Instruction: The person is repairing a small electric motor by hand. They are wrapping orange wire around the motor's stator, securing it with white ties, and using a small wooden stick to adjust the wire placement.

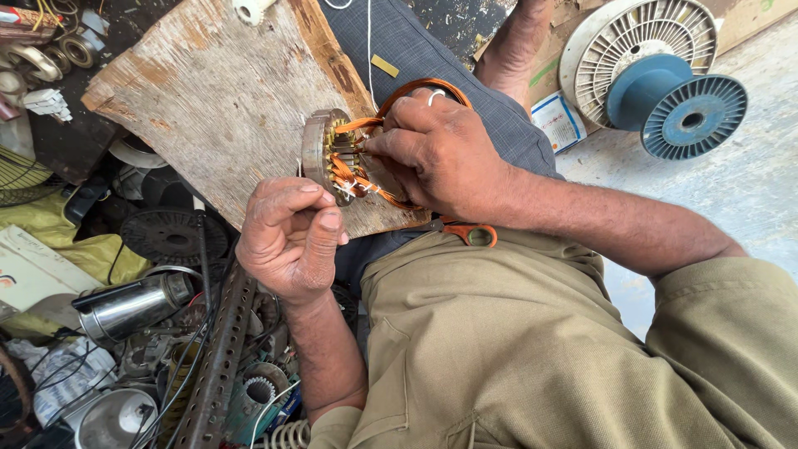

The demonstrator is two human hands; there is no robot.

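At frame centre, on the weathered wooden board (224,100), the round grey metal stator wound with orange copper wire (332,158) looks heavy with delicate windings, best held by its rim; right hand (440,154) curled pinching wire, left hand (291,237) pinched shut beside it.

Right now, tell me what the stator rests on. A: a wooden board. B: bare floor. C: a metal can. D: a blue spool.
A: the stator, with copper windings, sits at the edge of the worn wooden board, the right hand working on it while the left hand is just below it.
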